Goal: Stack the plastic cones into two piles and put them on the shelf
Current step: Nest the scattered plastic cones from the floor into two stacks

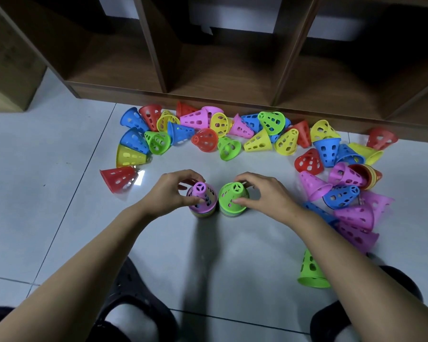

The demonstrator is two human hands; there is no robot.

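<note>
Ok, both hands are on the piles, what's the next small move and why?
Probably free the left hand and take the red cone lying to its left: the pink-topped pile and green-topped pile stand upright, but many loose cones lie around.

Both forearms were bare, as were the left hand (173,193) and right hand (262,196). The left shoe (134,290) was a black clog pierced with round holes, worn over a white sock (131,322). Right of that clog was a matching black right shoe (329,317), likewise over white sock.
</note>
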